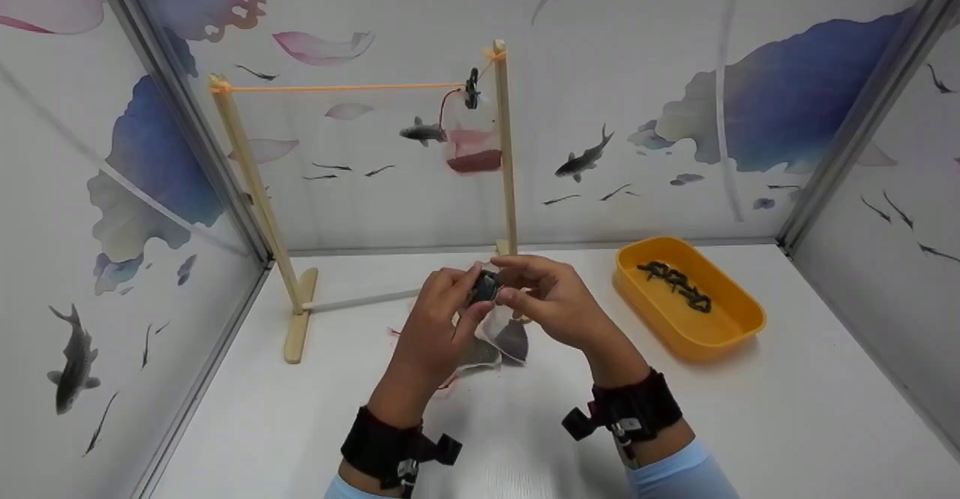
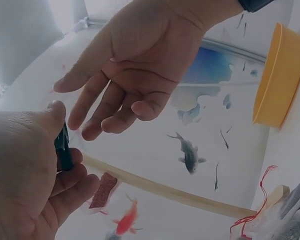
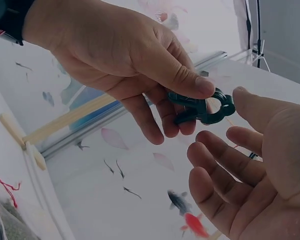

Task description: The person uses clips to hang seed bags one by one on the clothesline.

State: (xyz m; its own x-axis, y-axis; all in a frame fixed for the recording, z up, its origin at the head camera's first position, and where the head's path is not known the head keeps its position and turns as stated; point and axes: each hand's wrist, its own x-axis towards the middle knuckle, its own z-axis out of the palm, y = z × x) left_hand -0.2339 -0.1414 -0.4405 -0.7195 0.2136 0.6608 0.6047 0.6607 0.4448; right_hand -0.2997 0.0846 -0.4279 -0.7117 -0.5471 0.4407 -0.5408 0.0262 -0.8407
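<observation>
My left hand (image 1: 433,326) pinches a dark green plastic clip (image 3: 204,112) between thumb and fingers, its rounded end facing the other hand. Close by is my right hand (image 1: 559,300), its fingers loosely bent; in both wrist views a gap shows between them and the clip. Below the hands lie see-through drawstring bags (image 1: 512,343) with dark contents and red strings, partly covered by the left hand. Beyond them, a similar clip (image 1: 472,88) hangs on an orange line (image 1: 345,88), with a see-through bag (image 1: 474,155) of reddish contents under it.
Two wooden posts (image 1: 255,191) on flat feet carry the line, joined low down by a pale bar (image 1: 364,299). To the right stands a yellow tray (image 1: 739,330) holding several dark clips (image 1: 675,285). Printed panels (image 1: 637,71) enclose the white table (image 1: 810,424) at the back and sides.
</observation>
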